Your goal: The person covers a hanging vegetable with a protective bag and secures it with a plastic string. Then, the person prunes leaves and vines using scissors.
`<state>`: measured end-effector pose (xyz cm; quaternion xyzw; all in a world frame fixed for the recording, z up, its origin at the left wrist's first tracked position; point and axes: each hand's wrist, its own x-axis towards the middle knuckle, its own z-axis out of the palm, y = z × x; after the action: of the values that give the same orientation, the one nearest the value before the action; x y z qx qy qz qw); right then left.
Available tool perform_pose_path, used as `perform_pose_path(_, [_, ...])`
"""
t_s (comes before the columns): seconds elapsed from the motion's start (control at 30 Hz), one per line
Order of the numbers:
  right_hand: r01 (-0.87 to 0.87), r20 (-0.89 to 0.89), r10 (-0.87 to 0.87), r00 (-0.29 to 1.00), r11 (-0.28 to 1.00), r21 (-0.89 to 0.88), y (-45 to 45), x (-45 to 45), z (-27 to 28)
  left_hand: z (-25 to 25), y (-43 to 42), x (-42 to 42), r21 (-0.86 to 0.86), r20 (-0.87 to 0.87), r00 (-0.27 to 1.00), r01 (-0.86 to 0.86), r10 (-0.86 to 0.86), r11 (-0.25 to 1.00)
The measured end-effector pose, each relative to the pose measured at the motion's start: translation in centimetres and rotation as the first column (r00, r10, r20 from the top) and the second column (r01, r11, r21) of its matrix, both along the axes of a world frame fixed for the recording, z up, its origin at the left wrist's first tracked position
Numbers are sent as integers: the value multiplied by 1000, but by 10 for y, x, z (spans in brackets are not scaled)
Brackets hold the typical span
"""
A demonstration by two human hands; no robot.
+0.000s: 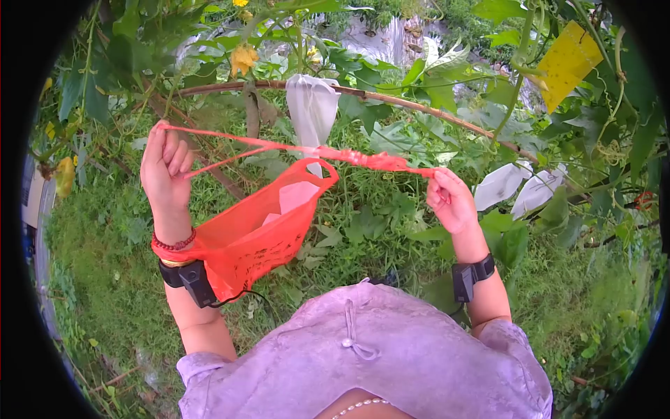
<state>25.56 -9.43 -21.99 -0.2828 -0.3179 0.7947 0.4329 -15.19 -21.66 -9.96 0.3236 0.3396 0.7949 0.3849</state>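
Observation:
Between my two raised hands a red plastic string (279, 146) is pulled taut, with a bunched, crumpled stretch nearer its right end. My left hand (167, 157) is closed on its left end, where two strands fan out from the fingers. My right hand (452, 201) pinches the other end between thumb and fingertips. From my left wrist hangs a red plastic bag (262, 234) with dark print, its mouth gaping and pale paper-like pieces (296, 196) inside. Behind the string, a white bag (312, 108) dangles from a thin bent branch (419, 109).
White bags (501, 185) hang among the leaves to the right of my right hand. A yellow card (567, 64) is at the upper right. Yellow flowers (243, 60) and vines surround the branch. Grass and weeds (105, 272) cover the ground below.

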Motion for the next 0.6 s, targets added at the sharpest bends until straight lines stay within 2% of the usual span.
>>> perform_pose_path(0.07, [40,-45,-41,998,999,-24,8,9,-7,-3,-3,-10,35,72,997,8,-10,999])
perform_pose_path(0.1, [130,-34,-131,991,991,-25,12,12,-11,-3,-4,-17,38,67,998,5,-7,999])
perform_pose_path(0.17, [266,-24,-266,964,964,-29,19,21,-17,-5,-7,-32,70,233,972,-55,37,996])
perform_pose_path(0.27, [332,-57,-334,941,942,-36,29,33,-24,-12,-13,-52,110,259,966,-35,6,993])
perform_pose_path(0.3, [338,-56,-339,939,941,-33,29,31,-20,-18,-13,-57,105,179,984,-20,1,994])
perform_pose_path(0.33, [340,-77,-338,938,941,3,25,24,-13,-12,-13,-42,105,182,983,-13,-6,994])
perform_pose_path(0.4, [346,-96,-341,935,937,41,16,10,5,-1,-11,-7,-170,-107,989,-116,98,979])
perform_pose_path(0.43, [222,-95,-211,973,967,127,10,1,16,-3,-10,0,-260,-164,986,-11,-33,966])
perform_pose_path(0.47, [92,-83,-76,994,973,210,4,-8,26,-7,-7,8,-262,-164,986,-12,-32,965])
perform_pose_path(0.5, [90,-82,-74,994,974,209,0,-16,33,-10,-4,16,-355,-300,940,51,-165,934])
perform_pose_path(0.53, [35,-80,-11,997,951,306,-2,-23,41,-12,-2,25,-451,-414,859,95,-302,888])
perform_pose_path(0.57, [-19,-71,51,996,915,402,-3,-30,48,-12,-1,35,-448,-415,859,92,-298,889])
perform_pose_path(0.6, [-20,-70,53,996,914,405,-3,-36,54,-13,-1,45,-483,-460,794,152,-398,862])
